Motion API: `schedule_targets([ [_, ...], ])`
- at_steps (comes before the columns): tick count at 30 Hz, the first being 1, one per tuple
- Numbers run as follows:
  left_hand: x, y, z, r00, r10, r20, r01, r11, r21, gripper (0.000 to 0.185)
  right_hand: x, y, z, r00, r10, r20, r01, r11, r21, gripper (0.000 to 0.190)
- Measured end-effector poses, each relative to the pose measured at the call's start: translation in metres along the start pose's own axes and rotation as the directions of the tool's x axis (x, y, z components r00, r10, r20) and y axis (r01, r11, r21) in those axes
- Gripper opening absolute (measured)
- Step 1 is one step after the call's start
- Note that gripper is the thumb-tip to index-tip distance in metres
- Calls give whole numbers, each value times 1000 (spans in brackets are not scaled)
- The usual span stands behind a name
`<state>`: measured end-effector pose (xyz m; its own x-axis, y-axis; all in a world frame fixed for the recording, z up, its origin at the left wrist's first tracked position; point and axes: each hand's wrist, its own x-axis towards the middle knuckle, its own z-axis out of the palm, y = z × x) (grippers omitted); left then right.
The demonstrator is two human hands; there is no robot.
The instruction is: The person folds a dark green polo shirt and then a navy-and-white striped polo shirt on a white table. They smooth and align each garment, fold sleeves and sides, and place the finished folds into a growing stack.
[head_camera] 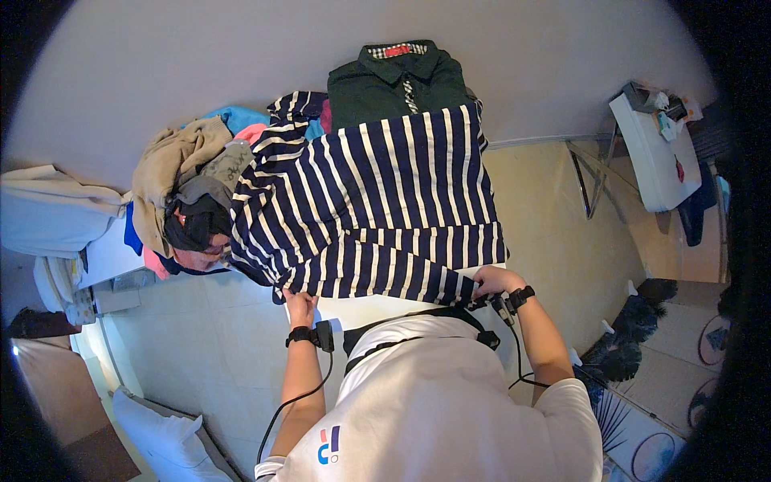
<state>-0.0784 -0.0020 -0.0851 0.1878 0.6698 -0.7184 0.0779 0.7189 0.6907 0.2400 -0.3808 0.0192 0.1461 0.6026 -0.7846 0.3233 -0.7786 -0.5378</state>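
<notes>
A navy garment with white stripes (391, 181) lies spread over a white table (373, 308), with a long sleeve-like part laid across its near side. My left hand (301, 306) pinches the striped fabric at its near left corner. At the near right, my right hand (495, 282) grips the end of the sleeve-like part; some fingertips are hidden. Just beyond the striped garment lies a folded dark green collared shirt (373, 90), its lower part covered by the stripes. Both wrists wear black straps with small cabled devices.
A heap of clothes with a beige knit garment (174, 150) and a black garment (202, 220) adjoins the left side. A small white table (656, 156) with items on it stands at the far right. Dark foliage-like decor (620, 349) is at the lower right.
</notes>
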Motion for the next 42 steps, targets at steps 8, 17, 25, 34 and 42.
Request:
schedule_targets([
  [8,-16,14,15,995,-22,102,42,978,-204,28,-9,46,-17,954,-105,-280,252,787,564,12],
  [17,-16,31,-11,997,30,69,-15,975,-220,22,-29,19,-47,907,-127,-402,394,595,701,9],
  [25,-31,25,-3,1000,21,-14,-21,1000,-9,61,15,67,-58,743,-53,-667,96,995,27,18],
  [34,-20,12,-17,629,764,-142,-480,525,703,35,96,-110,-19,651,-405,-642,417,898,-143,13],
  [42,-32,14,-5,716,697,32,-315,282,906,27,183,-223,31,748,-474,-465,223,839,-497,27],
])
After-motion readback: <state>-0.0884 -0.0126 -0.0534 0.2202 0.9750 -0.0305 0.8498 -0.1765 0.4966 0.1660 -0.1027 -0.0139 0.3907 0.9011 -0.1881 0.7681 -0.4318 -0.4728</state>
